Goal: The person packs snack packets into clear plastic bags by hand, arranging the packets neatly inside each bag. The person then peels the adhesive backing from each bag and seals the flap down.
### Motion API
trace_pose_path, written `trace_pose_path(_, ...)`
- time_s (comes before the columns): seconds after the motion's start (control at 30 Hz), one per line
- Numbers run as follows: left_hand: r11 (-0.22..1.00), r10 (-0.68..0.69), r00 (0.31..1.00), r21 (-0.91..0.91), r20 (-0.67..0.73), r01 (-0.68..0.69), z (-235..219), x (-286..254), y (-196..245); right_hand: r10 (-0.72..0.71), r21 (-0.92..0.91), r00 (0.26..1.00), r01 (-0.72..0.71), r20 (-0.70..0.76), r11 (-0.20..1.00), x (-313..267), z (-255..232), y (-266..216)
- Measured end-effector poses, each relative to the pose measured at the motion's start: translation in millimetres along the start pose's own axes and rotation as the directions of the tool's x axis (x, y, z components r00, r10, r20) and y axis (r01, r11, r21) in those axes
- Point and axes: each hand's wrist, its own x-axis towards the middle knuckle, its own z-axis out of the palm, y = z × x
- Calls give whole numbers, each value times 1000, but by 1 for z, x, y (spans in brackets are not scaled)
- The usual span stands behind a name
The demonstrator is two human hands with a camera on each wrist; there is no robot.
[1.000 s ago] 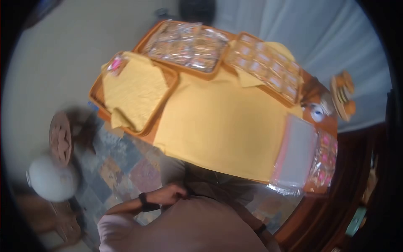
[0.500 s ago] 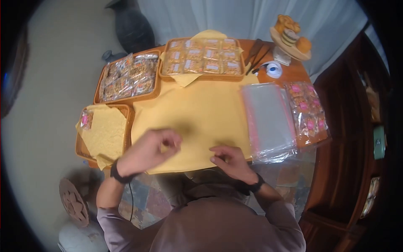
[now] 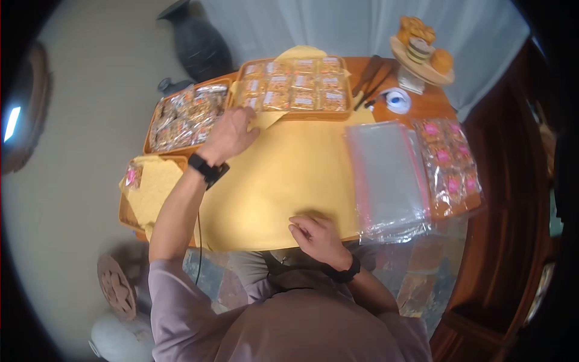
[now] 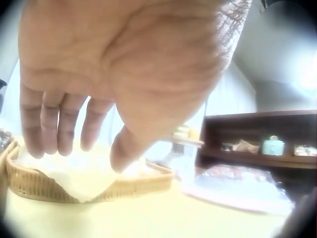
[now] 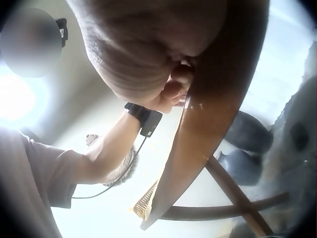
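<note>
My left hand [image 3: 231,137] reaches over the yellow cloth [image 3: 283,181] to the front left corner of the back wicker tray [image 3: 325,116]. Its fingers extend toward the tray's rim with nothing in them, and in the left wrist view they overlap the napkin [image 4: 81,183] draped over that rim. Rows of packaged snacks with white labels [image 3: 303,81] fill this tray. At the table's front edge my right hand [image 3: 321,238] rests low, its fingers loosely curled and holding nothing.
Another tray holds clear-wrapped snacks [image 3: 187,120]. A third, napkin-lined tray [image 3: 154,190] has one pink-labelled packet [image 3: 134,176]. Clear plastic bags [image 3: 392,175] and pink-labelled packets [image 3: 446,157] lie on the right. Behind them are a white roll [image 3: 397,101], tongs [image 3: 368,78] and a cake stand [image 3: 422,57].
Both hands came up from the lap to the table. My left hand then moved forward to the back tray, while my right stayed near the front edge. The head view also turned.
</note>
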Motion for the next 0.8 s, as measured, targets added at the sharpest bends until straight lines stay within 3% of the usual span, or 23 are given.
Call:
trace_pose_path(0.1,985,-169,984,20,-58,170,-9,11,-24,-50,-37,999,51,20,998,0,4,3)
trace_pose_path(0.17,982,-63,957,155,-283,110,-17,13,-50,-76,-59,997,76,4,995,3,2,2)
trace_pose_path(0.3,940,-214,876,151,-433,305,-36,19,-100,-38,-39,999,39,35,998,2,1,-1)
trace_pose_path(0.33,919,-366,864,9,-345,393,-45,20,-109,-42,-34,998,43,43,998,3,0,-1)
trace_pose_path(0.47,847,-511,806,-15,-297,532,-43,22,-117,-61,-35,997,63,50,997,5,0,-2)
trace_pose_path(0.53,777,-610,765,35,-209,629,-31,26,-125,-51,-39,997,54,52,998,4,0,-2)
trace_pose_path(0.67,765,-641,751,-58,-158,641,-12,28,-137,-75,-70,996,79,57,994,6,0,-1)
trace_pose_path(0.73,767,-624,744,-6,-238,642,-10,25,-133,-79,-73,995,83,54,994,5,0,-1)
trace_pose_path(0.8,773,-621,751,-13,-223,634,-16,23,-131,-87,-92,995,92,57,992,5,0,-1)
